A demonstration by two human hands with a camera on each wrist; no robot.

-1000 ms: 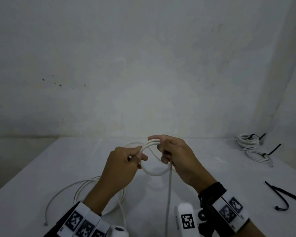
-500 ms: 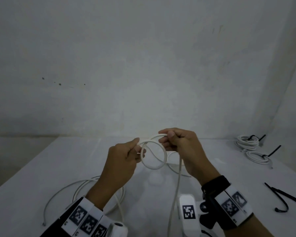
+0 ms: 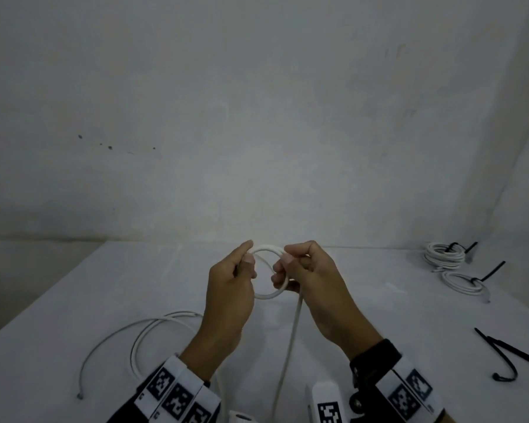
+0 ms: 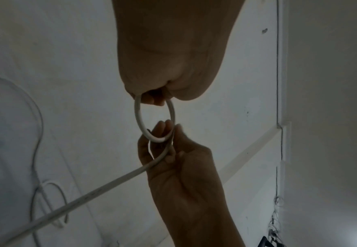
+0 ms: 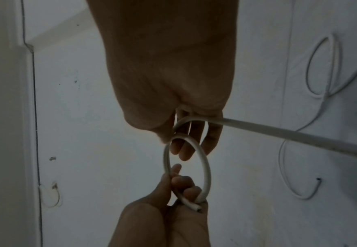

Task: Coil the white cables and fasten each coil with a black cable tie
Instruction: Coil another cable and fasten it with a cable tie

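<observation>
White table (image 3: 110, 288), hands pinching upright cable loop (image 3: 269, 296), tail hanging down

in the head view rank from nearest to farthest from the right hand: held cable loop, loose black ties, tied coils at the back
1. Cable loop: pinched in the right hand.
2. Loose black ties: table's right edge.
3. Tied coils: far right corner.

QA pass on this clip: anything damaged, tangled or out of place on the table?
Nothing stands out. Both hands, left hand and right hand, pinch one small loop of white cable above the table. Its slack lies in loose curves, unknotted. Two tied coils sit far right; spare black ties lie near right.
</observation>
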